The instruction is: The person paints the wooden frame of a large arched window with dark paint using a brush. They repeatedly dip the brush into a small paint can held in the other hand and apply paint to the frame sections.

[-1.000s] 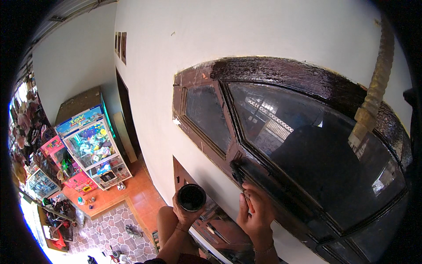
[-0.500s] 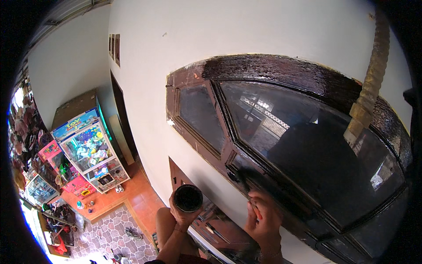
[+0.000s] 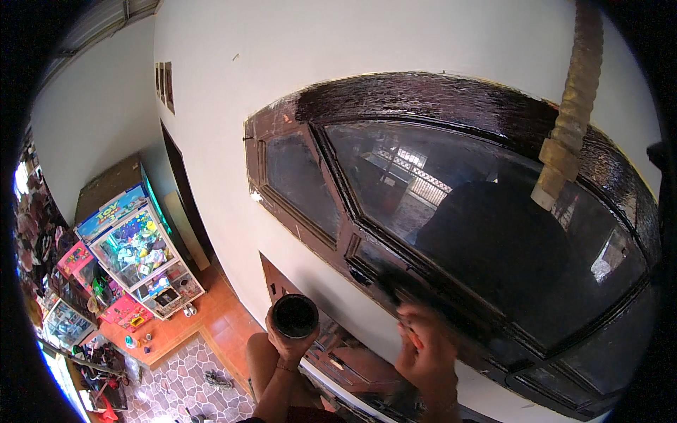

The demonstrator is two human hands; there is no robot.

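My left hand (image 3: 288, 348) is wrapped round a round container of dark paint (image 3: 295, 317), its open top facing up at me. The fingers of my right hand (image 3: 429, 352) are closed on a paintbrush (image 3: 412, 336) with an orange handle. Its dark head is smeared by motion against the lower rail of an arched wooden window frame (image 3: 402, 99). Wet, glossy dark coating covers much of that frame. Toward its left end the wood (image 3: 271, 121) looks browner and duller. Dark glass panes (image 3: 381, 180) within the frame show reflections.
A ridged pole (image 3: 580, 92) hangs down in front of the window at the right. White wall (image 3: 211, 176) surrounds the frame. Far below on the left, a toy claw machine (image 3: 137, 243) stands on orange floor tiles (image 3: 226, 310). Brown wooden panels (image 3: 352, 363) lie below my hands.
The whole view has shifted, so the window and pole sit further left. My right hand keeps hold of the brush, whose head is now further right along the lower rail.
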